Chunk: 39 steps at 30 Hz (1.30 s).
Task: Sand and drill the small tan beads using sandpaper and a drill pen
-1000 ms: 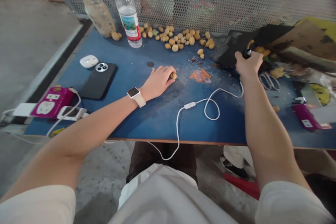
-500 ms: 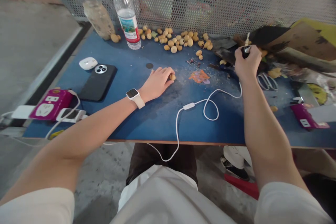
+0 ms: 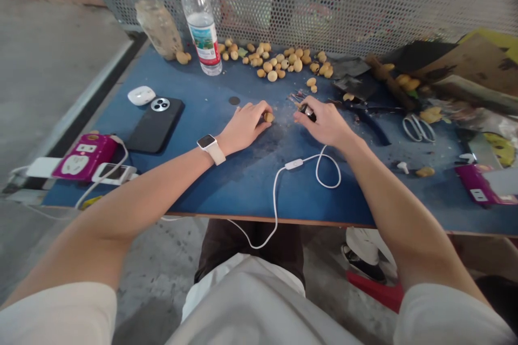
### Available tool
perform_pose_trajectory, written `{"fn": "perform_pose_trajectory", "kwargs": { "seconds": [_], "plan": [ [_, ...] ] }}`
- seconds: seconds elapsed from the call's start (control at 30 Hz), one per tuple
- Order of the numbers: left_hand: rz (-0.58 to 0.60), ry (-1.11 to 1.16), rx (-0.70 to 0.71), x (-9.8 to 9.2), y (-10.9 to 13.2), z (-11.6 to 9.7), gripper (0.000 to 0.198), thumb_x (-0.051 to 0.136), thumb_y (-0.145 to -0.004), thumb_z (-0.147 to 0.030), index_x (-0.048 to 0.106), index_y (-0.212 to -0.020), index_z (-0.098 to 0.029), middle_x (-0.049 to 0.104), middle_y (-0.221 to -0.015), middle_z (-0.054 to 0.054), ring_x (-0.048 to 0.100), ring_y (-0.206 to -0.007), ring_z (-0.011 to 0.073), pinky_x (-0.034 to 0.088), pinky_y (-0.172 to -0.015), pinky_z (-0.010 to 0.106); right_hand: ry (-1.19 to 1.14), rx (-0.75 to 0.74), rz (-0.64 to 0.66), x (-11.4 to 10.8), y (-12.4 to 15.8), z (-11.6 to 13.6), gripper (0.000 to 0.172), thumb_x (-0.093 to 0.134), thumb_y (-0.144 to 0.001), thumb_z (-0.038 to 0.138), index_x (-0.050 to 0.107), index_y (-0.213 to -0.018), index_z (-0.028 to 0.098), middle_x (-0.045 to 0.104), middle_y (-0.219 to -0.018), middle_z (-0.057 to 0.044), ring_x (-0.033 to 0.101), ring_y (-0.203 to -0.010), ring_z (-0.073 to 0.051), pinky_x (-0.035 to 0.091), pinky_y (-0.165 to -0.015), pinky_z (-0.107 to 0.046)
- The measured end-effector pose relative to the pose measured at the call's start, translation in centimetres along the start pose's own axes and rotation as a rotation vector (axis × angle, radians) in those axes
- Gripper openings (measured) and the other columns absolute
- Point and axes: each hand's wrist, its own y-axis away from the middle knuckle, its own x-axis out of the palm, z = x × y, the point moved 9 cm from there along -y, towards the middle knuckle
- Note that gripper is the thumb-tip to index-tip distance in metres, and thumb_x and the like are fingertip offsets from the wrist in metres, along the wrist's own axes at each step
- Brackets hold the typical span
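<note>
Left hand (image 3: 245, 126) curled, fingertips pressed down on a small tan nut (image 3: 268, 117), nut sitting at the thumb side of the fingertips, over the blue table (image 3: 251, 188). Right hand (image 3: 324, 121) just beside it, thumb and fingers pinching a small dark object (image 3: 307, 112), exact kind hard to tell. Narrow gap between the hands. Smartwatch (image 3: 208, 145) on left wrist. White cable (image 3: 275, 199) with inline switch (image 3: 293, 164) loops below the right hand and drops over the table's front edge. Left of the hand: black phone (image 3: 156, 124), white earbud case (image 3: 141, 95), magenta power strip (image 3: 84, 156). Right: dark-handled pliers (image 3: 364, 118), scissors (image 3: 416, 128). Farther up, pile of tan nuts (image 3: 279, 62) beside water bottle (image 3: 199, 16), against perforated metal screen (image 3: 324, 5). Bottle label has a blue-green picture and red band, writing too small to read
</note>
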Motion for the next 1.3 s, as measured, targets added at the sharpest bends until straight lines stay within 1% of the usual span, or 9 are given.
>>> {"fn": "perform_pose_trajectory", "kwargs": {
  "seconds": [0.1, 0.2, 0.37, 0.47, 0.7, 0.93, 1.1, 1.3],
  "plan": [
    [-0.01, 0.013, 0.009, 0.0, 0.0, 0.1, 0.027, 0.064, -0.123, -0.022, 0.071, -0.15, -0.019, 0.086, -0.137, 0.016, 0.077, -0.136, 0.0379, 0.059, -0.121, 0.055, 0.005, -0.021, 0.083, 1.1, 0.0, 1.0, 0.043, 0.048, -0.125, 0.065, 0.065, -0.108, 0.029, 0.079, -0.093, -0.009, 0.075, -0.089, -0.034, 0.047, -0.087, -0.043],
    [-0.016, 0.029, 0.023, 0.1, 0.0, 0.1, 0.029, 0.063, -0.124, -0.024, 0.072, -0.152, -0.019, 0.087, -0.14, 0.017, 0.077, -0.137, 0.0375, 0.059, -0.122, 0.055, 0.048, -0.04, 0.115, 1.5, 0.0, 1.4, 0.047, 0.039, -0.128, 0.061, 0.065, -0.107, 0.029, 0.079, -0.091, -0.01, 0.074, -0.089, -0.034, 0.044, -0.085, -0.043],
    [-0.034, 0.048, 0.036, 0.1, -0.1, 0.2, 0.034, 0.062, -0.124, -0.023, 0.074, -0.156, -0.022, 0.087, -0.147, 0.016, 0.075, -0.138, 0.0355, 0.057, -0.125, 0.053, 0.142, -0.033, 0.149, 2.3, 0.1, 1.5, 0.044, 0.043, -0.127, 0.057, 0.074, -0.115, 0.027, 0.085, -0.101, -0.012, 0.076, -0.092, -0.035, 0.042, -0.082, -0.042],
    [-0.027, 0.052, 0.036, 0.2, -0.1, 0.3, 0.034, 0.06, -0.125, -0.024, 0.074, -0.156, -0.023, 0.087, -0.15, 0.015, 0.074, -0.14, 0.0356, 0.056, -0.126, 0.054, 0.158, -0.032, 0.144, 2.4, 0.0, 1.5, 0.044, 0.045, -0.127, 0.056, 0.077, -0.118, 0.027, 0.086, -0.101, -0.012, 0.077, -0.092, -0.035, 0.043, -0.081, -0.042],
    [-0.017, 0.037, 0.024, 0.3, -0.1, 0.3, 0.034, 0.06, -0.124, -0.022, 0.074, -0.155, -0.023, 0.087, -0.15, 0.016, 0.074, -0.142, 0.0368, 0.056, -0.126, 0.054, 0.184, -0.029, 0.155, 2.7, -0.1, 1.3, 0.045, 0.044, -0.127, 0.054, 0.078, -0.12, 0.026, 0.089, -0.106, -0.014, 0.08, -0.097, -0.037, 0.045, -0.083, -0.043],
    [-0.014, 0.032, 0.028, 0.2, 0.0, 0.1, 0.032, 0.06, -0.124, -0.023, 0.073, -0.154, -0.023, 0.087, -0.149, 0.016, 0.074, -0.14, 0.0359, 0.056, -0.126, 0.053, 0.173, -0.021, 0.148, 2.5, -0.1, 1.3, 0.044, 0.045, -0.126, 0.054, 0.078, -0.118, 0.027, 0.088, -0.103, -0.013, 0.079, -0.094, -0.036, 0.046, -0.082, -0.043],
    [-0.011, 0.027, 0.028, 0.1, 0.1, -0.1, 0.032, 0.06, -0.124, -0.022, 0.073, -0.153, -0.022, 0.086, -0.147, 0.017, 0.074, -0.138, 0.0364, 0.056, -0.125, 0.055, 0.155, -0.022, 0.147, 2.4, -0.2, 1.4, 0.043, 0.047, -0.126, 0.056, 0.078, -0.114, 0.028, 0.088, -0.1, -0.012, 0.08, -0.093, -0.036, 0.046, -0.082, -0.043],
    [-0.014, 0.017, 0.013, 0.0, 0.1, -0.1, 0.032, 0.06, -0.123, -0.02, 0.071, -0.153, -0.022, 0.086, -0.146, 0.017, 0.075, -0.138, 0.0358, 0.057, -0.124, 0.055, 0.142, -0.014, 0.142, 2.4, -0.2, 1.2, 0.042, 0.049, -0.125, 0.056, 0.077, -0.112, 0.028, 0.086, -0.096, -0.011, 0.078, -0.09, -0.035, 0.044, -0.081, -0.043]
  ]
}}
